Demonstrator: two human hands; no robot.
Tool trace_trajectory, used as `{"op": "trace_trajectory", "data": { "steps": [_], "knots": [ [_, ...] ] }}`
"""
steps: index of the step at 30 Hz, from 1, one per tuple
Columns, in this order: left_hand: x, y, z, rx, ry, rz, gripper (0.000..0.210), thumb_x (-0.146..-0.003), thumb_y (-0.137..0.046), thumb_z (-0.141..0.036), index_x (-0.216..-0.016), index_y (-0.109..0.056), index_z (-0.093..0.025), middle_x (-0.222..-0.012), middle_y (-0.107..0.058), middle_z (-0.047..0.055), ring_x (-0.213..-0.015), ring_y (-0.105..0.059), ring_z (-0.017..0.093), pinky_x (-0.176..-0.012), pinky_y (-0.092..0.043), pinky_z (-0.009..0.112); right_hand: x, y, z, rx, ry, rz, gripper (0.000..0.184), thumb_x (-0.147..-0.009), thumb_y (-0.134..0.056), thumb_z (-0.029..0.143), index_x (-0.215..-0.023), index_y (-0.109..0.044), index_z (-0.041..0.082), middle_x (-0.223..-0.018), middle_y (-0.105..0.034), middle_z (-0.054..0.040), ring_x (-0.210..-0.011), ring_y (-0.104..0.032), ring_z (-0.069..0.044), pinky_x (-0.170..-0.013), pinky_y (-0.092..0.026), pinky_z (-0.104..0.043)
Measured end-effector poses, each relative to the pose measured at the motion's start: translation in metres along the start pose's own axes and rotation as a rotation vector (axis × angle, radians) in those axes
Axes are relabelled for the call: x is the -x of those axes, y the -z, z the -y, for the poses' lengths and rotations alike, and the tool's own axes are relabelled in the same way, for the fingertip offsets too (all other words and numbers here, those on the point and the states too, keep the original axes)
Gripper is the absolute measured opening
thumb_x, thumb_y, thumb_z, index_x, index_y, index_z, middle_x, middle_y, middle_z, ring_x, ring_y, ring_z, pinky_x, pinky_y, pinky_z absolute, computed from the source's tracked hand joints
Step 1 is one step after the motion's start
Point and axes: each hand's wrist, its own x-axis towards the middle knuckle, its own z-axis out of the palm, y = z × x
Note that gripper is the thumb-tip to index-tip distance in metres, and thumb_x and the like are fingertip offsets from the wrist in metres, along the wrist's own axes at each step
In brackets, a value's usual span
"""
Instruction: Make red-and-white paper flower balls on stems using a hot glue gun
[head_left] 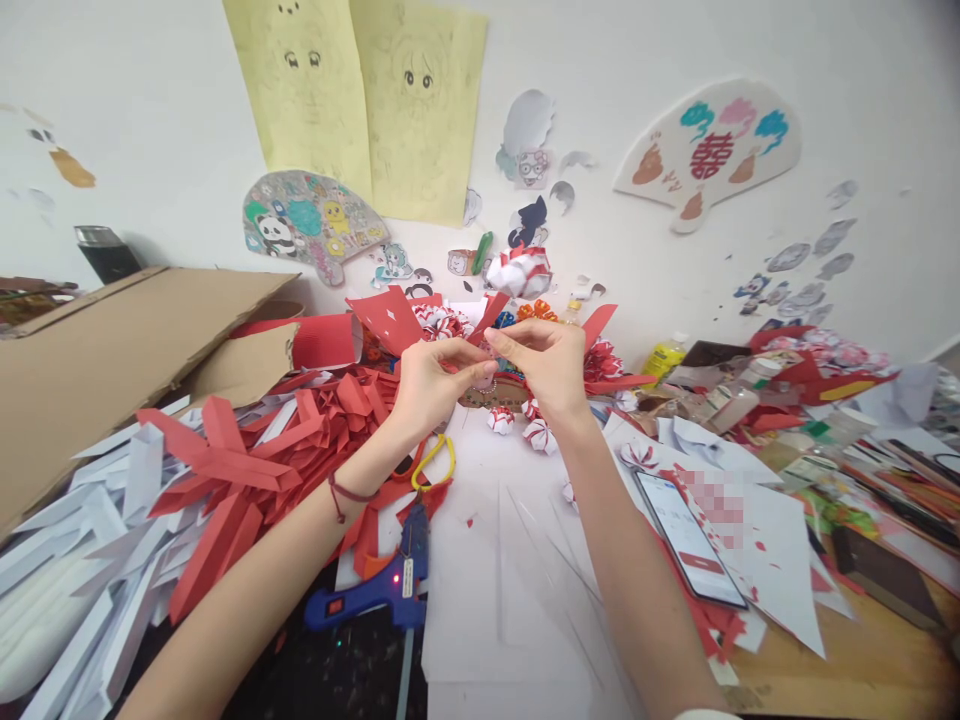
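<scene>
My left hand [435, 380] and my right hand [551, 365] are raised side by side over the far end of the white sheets [480, 560]. Both are pinched, thumb against fingers, with the fingertips close together. Whatever lies between them is too small to make out. A beaded string [484, 387] shows just below the left fingertips. Behind the hands stand red paper pieces [390, 318] and folded red-and-white paper flowers [442, 322]. Small paper balls, one a striped ball [501, 420], lie beneath the right hand.
Left are heaps of folded red strips [240, 450] and white strips [82, 560], with cardboard [142, 350] behind. A blue glue gun [375, 595] and yellow-handled scissors [435, 465] lie near my left forearm. Right are a phone [690, 540], a yellow bottle [666, 358] and paper scraps.
</scene>
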Motion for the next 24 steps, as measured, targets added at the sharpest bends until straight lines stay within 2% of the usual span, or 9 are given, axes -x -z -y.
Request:
{"op": "trace_trajectory", "data": {
  "steps": [7, 11, 19, 24],
  "knots": [
    [-0.0008, -0.001, 0.0024, 0.034, 0.006, 0.026, 0.026, -0.082, -0.076, -0.042, -0.078, -0.077, -0.016, -0.067, -0.074, 0.005, -0.067, -0.071, 0.021, -0.061, -0.055, 0.028, 0.0002, -0.0021, -0.0001, 0.046, -0.016, -0.049, 0.024, -0.069, -0.088, 0.041, -0.066, -0.076, 0.021, -0.067, -0.074, -0.0024, -0.063, -0.066, -0.017, -0.061, -0.053, -0.03],
    [-0.0018, -0.0019, 0.0041, 0.003, -0.021, 0.045, 0.024, -0.084, -0.074, -0.039, -0.08, -0.078, -0.017, -0.074, -0.075, 0.005, -0.069, -0.069, 0.019, -0.063, -0.055, 0.027, -0.0006, -0.0032, -0.0027, 0.021, -0.007, -0.056, 0.03, -0.067, -0.089, 0.042, -0.062, -0.07, 0.02, -0.064, -0.071, -0.001, -0.06, -0.063, -0.014, -0.058, -0.051, -0.029],
    [-0.0001, -0.0043, 0.004, -0.038, -0.063, 0.148, 0.023, -0.091, -0.061, -0.032, -0.079, -0.073, -0.016, -0.075, -0.072, 0.004, -0.067, -0.067, 0.017, -0.066, -0.056, 0.028, 0.0007, -0.0042, -0.0019, -0.026, -0.059, -0.012, 0.045, -0.063, -0.09, 0.051, -0.059, -0.056, 0.022, -0.057, -0.065, 0.0025, -0.049, -0.059, -0.013, -0.047, -0.047, -0.028],
    [0.0012, -0.0065, 0.0027, -0.094, -0.073, 0.192, 0.026, -0.096, -0.052, -0.032, -0.084, -0.069, -0.016, -0.079, -0.072, 0.005, -0.069, -0.067, 0.017, -0.065, -0.054, 0.028, 0.0023, -0.0042, -0.0002, -0.036, -0.099, 0.02, 0.047, -0.064, -0.087, 0.059, -0.062, -0.056, 0.024, -0.053, -0.063, 0.0027, -0.045, -0.057, -0.014, -0.045, -0.046, -0.03]
  ]
}}
